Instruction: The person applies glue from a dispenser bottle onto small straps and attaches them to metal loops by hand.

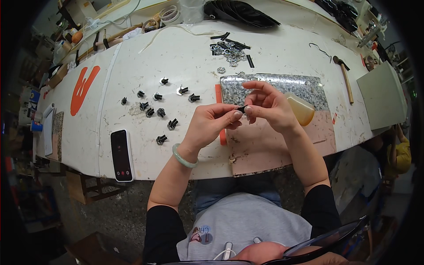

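Over the near edge of a speckled stone slab (282,79), both my hands meet at a small black strip (241,109). My left hand (207,123), with a pale green bangle on its wrist, pinches one end between thumb and fingers. On the other end, the thumb and index finger of my right hand (274,108) are closed, the remaining fingers raised. Whether a metal ring is in the strip is hidden by my fingers. Several metal rings with black strips folded through them (161,112) lie scattered to the left. Farther back is a pile of loose metal rings (230,54) among flat black strips (250,61).
A translucent bottle of yellowish liquid (301,109) is beside my right wrist. An orange strip (218,95) lies along the slab's left edge. A phone (122,154) lies near the front edge, a hammer (346,81) at right. Someone in yellow (401,157) is at far right.
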The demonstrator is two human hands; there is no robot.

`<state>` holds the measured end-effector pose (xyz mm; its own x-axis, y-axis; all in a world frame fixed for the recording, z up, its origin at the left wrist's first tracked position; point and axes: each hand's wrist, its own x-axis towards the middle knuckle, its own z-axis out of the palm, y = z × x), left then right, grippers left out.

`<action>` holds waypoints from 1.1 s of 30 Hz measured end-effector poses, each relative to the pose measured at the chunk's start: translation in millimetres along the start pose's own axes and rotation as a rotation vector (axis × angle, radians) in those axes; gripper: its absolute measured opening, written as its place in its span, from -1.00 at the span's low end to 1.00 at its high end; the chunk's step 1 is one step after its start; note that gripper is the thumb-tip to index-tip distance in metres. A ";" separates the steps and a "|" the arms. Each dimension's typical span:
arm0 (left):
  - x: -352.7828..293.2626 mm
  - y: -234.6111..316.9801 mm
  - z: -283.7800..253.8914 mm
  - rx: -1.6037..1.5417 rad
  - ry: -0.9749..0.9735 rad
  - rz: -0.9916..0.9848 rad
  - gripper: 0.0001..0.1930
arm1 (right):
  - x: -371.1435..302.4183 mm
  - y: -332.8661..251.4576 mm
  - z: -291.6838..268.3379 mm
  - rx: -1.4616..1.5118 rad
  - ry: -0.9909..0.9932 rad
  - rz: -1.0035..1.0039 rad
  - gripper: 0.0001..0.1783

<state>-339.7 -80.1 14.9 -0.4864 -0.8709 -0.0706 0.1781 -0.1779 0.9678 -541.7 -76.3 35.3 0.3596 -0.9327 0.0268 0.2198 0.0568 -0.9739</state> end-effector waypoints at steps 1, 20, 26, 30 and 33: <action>0.0 -0.1 -0.6 0.013 0.004 0.011 -0.75 | 0.6 -1.1 -0.7 0.025 0.002 0.020 -0.47; 7.3 -10.1 -6.7 -0.176 0.097 -0.037 -0.78 | -37.6 -65.4 -42.5 -1.221 0.317 -0.174 -0.36; 12.9 -11.8 -5.6 -0.264 0.101 -0.063 -0.78 | -53.0 -34.8 -64.4 -1.580 0.154 0.066 -0.17; 11.1 -12.9 -5.4 -0.319 0.124 -0.057 -0.78 | -54.9 -31.6 -54.8 -1.457 0.270 0.094 -0.19; 12.5 -11.6 -2.0 -0.319 0.166 -0.053 -0.79 | -65.0 -37.4 -40.3 -1.253 0.278 -0.006 -0.24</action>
<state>-346.1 -89.9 2.4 -0.3613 -0.9145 -0.1824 0.4269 -0.3361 0.8395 -609.8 -32.1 61.0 0.1277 -0.9830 0.1321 -0.8331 -0.1786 -0.5235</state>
